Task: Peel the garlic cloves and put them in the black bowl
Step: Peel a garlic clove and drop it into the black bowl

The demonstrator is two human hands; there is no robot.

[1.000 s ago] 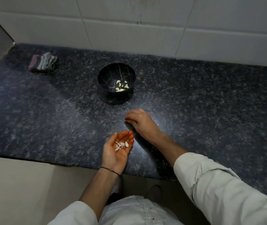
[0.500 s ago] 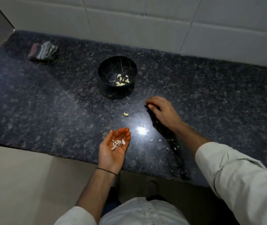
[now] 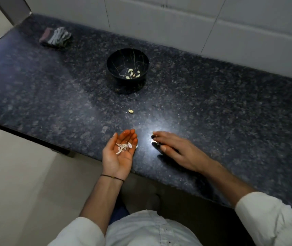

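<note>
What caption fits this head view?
Left hand cups garlic skins; right hand flat over counter; one clove lies before black bowl.

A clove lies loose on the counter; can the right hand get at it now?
Likely yes: the right hand is open, and only bare counter lies between it and the loose clove.

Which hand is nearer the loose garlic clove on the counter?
Left. The left hand, cupping peels, sits just below the clove; the right hand lies farther off, lower right.
</note>
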